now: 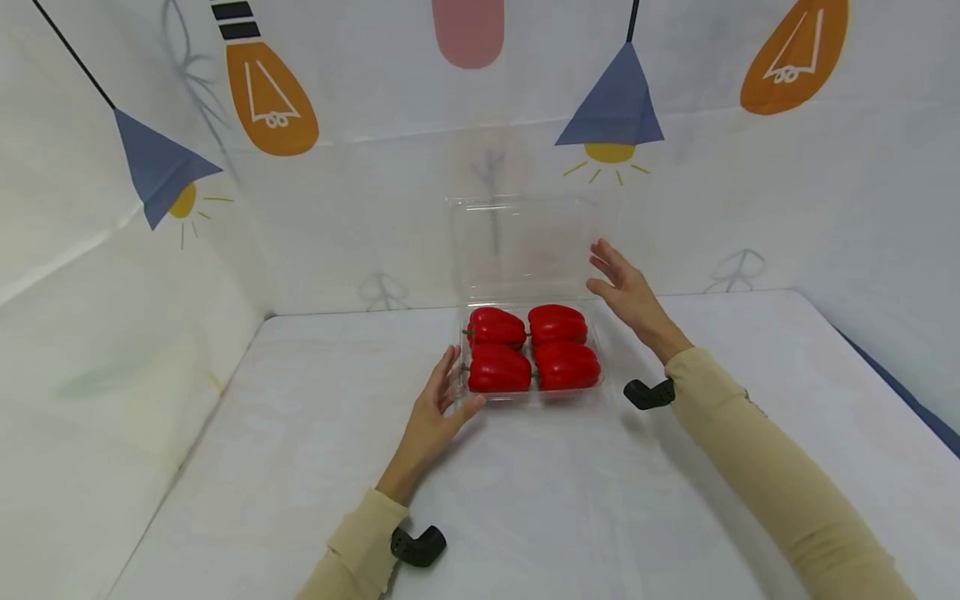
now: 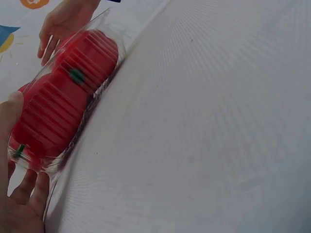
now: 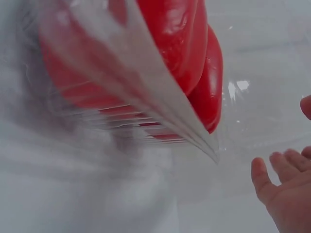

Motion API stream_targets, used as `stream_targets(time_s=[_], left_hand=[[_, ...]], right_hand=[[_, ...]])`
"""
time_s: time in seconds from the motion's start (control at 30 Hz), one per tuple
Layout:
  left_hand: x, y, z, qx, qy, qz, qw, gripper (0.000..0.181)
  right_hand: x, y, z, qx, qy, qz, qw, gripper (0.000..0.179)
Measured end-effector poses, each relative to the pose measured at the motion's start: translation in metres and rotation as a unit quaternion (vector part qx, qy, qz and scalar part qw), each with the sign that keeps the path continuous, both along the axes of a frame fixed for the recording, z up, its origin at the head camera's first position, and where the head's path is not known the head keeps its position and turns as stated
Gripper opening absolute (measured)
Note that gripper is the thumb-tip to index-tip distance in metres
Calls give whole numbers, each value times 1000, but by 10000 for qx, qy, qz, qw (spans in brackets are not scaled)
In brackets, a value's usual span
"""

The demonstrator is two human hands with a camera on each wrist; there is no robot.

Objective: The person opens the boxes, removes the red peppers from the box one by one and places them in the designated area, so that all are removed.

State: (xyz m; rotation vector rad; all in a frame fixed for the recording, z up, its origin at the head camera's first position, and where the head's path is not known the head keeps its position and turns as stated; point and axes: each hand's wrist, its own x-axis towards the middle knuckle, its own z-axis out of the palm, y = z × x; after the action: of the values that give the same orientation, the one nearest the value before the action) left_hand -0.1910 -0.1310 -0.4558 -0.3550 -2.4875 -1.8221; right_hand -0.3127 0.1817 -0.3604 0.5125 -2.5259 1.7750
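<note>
Several red bell peppers (image 1: 498,368) with green stems sit in two rows inside a clear plastic clamshell container (image 1: 525,398). Its transparent lid (image 1: 525,246) stands raised at the back, against the printed backdrop. My left hand (image 1: 429,423) is at the container's front left corner, fingers straight along the left side and thumb by the front edge. In the left wrist view, fingertips (image 2: 40,187) reach the container's end below a pepper. My right hand (image 1: 633,300) is held up beside the lid's right edge, fingers spread and holding nothing; the right wrist view shows those fingers apart from the container's corner.
A white cloth covers the table (image 1: 330,417), and the container stands near its back edge. Behind rises a white backdrop (image 1: 390,217) printed with lamps and bulbs, with a white side wall (image 1: 135,350) at the left. Each wrist carries a black device (image 1: 418,547).
</note>
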Motion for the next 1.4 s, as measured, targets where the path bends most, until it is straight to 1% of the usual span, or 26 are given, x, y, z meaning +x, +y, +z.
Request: stream_targets(time_s=[0.1, 0.23, 0.27, 0.33, 0.57, 0.7, 0.9, 1.0, 1.1, 1.13, 1.23, 1.3, 1.4], left_hand=[[4, 0, 11, 89, -4, -100, 9999, 85], [11, 0, 27, 41, -15, -135, 9999, 84], [13, 0, 30, 12, -15, -133, 9999, 83], [15, 0, 32, 5, -39, -131, 9999, 84], [19, 1, 30, 128, -181, -90, 9997, 84], [20, 2, 30, 170, -158, -50, 9997, 83], [22, 3, 28, 117, -84, 129, 9998, 82], [16, 2, 15, -1, 220, 275, 9994, 81], [14, 4, 14, -113, 562, 414, 9975, 80], [15, 4, 14, -193, 707, 454, 9963, 79], [21, 7, 31, -324, 838, 439, 9950, 74], [22, 6, 33, -391, 893, 420, 9943, 67], [21, 4, 33, -167, 751, 316, 9965, 56]], right_hand=[[0, 1, 0, 18, -46, 17, 10000, 71], [1, 0, -2, 71, -99, 30, 9999, 69], [1, 0, -3, 86, -102, 38, 9999, 69], [1, -1, -5, 122, -122, 26, 9998, 68], [3, 0, -9, 349, -186, -90, 9992, 66], [5, 3, -10, 497, -265, -172, 9983, 64], [8, 7, -11, 698, -331, -164, 9969, 62], [11, 7, -9, 694, -280, -133, 9971, 61], [13, 8, -8, 708, -247, -115, 9971, 60], [13, 9, -8, 730, -231, -122, 9970, 60], [14, 11, -11, 782, -196, -136, 9967, 58], [16, 12, -11, 842, -184, -58, 9963, 57], [21, 12, -12, 1020, -197, 231, 9943, 56]])
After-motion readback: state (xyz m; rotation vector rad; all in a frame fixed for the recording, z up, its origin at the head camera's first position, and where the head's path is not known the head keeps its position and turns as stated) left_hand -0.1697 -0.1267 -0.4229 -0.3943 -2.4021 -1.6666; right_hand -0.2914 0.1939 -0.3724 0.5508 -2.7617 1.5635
